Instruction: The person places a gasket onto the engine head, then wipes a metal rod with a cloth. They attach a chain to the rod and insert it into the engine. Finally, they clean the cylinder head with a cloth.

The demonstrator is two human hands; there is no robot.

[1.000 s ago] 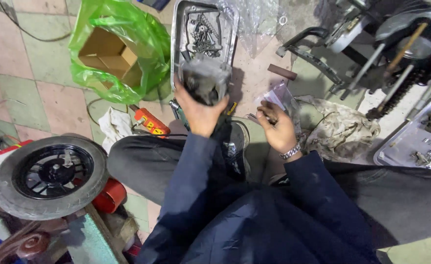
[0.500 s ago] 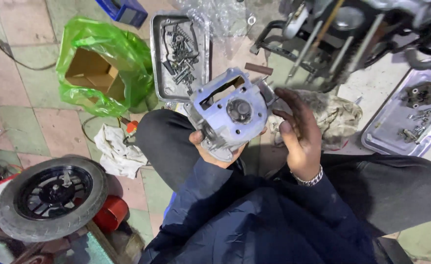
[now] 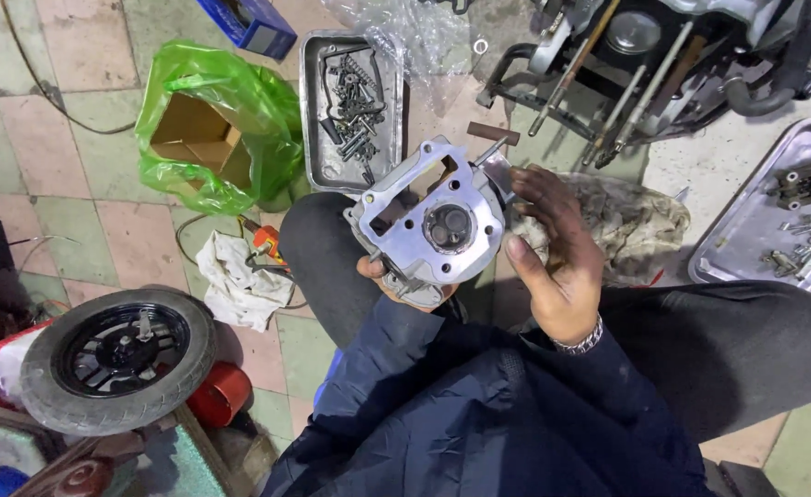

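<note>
- Cylinder head [image 3: 428, 225], silver cast metal, up over the lap between the knees, round dark chamber and gasket face turned toward the camera.
- Cradled from below by the left hand [image 3: 389, 276]; only fingertips and thumb showing under the lower edge, curled tight around the casting.
- Right hand [image 3: 557, 248] spread wide, palm up, fingers fanned and grimy; thumb tip touching the casting's right side, nothing gripped.
- Silver bracelet [image 3: 582, 340] on that right wrist, dark blue sleeves below.
- Just behind the right hand, a crumpled grey rag [image 3: 636, 216] on the floor.
- Straight behind the casting, a metal tray [image 3: 312, 101] loaded with bolts and screws.
- Left of the tray, a green plastic bag [image 3: 240, 101] wrapped around an open cardboard box [image 3: 189, 133].
- White cloth [image 3: 235, 281] lying beside the left knee, an orange-handled tool [image 3: 266, 242] touching its upper edge.
- Small black wheel with tyre [image 3: 115, 359] flat on the floor at lower left, well apart from the hands.
- Second tray [image 3: 746, 230] at far right, carrying a dark part and a few bolts.
- Engine block with long studs [image 3: 626, 64] sitting at the top, beyond the rag.
</note>
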